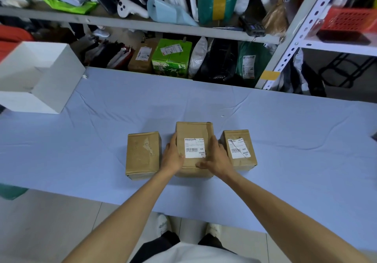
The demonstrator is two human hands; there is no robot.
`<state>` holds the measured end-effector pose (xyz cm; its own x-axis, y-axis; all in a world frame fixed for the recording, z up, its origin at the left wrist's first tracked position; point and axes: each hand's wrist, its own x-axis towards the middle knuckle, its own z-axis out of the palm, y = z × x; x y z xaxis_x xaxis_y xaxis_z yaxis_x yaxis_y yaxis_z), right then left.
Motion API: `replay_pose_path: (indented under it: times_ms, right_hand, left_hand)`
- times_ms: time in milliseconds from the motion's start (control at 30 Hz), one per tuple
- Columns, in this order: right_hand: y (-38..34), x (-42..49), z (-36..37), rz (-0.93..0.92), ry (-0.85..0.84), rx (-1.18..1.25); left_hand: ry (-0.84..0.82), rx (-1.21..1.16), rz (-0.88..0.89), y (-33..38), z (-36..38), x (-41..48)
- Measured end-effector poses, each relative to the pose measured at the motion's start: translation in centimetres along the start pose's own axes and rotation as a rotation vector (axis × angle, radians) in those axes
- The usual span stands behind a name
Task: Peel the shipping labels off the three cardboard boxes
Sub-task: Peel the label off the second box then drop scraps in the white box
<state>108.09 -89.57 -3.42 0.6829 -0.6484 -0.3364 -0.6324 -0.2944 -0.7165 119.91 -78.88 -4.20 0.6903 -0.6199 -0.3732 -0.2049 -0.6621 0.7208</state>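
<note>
Matt brown cardboard boxes (pixel 193 136), white paper label (pixel 194 148), wrinkled pale-blue cloth table cover (pixel 285 140)
</note>
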Motion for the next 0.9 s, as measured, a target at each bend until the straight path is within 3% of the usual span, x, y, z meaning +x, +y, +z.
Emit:
replay_pose_path:
  times_ms: [367,633,900]
  right_hand:
    - [0.2,-0.2,-0.2,-0.053,0.017,0.09]
    - [0.3,0.0,-0.7,-0.113,-0.018,0.074]
    - [0.7,0.3,-0.4,-0.026,-0.034,0.105]
  left_hand:
    - [-0.015,-0.185,0.04,-0.3,-1.0,-0.2]
    - [0.025,-0.197,0.024,-0.5,-1.1,0.2]
    - [0.012,-0.113,0.041,-0.7,-0.7,0.3]
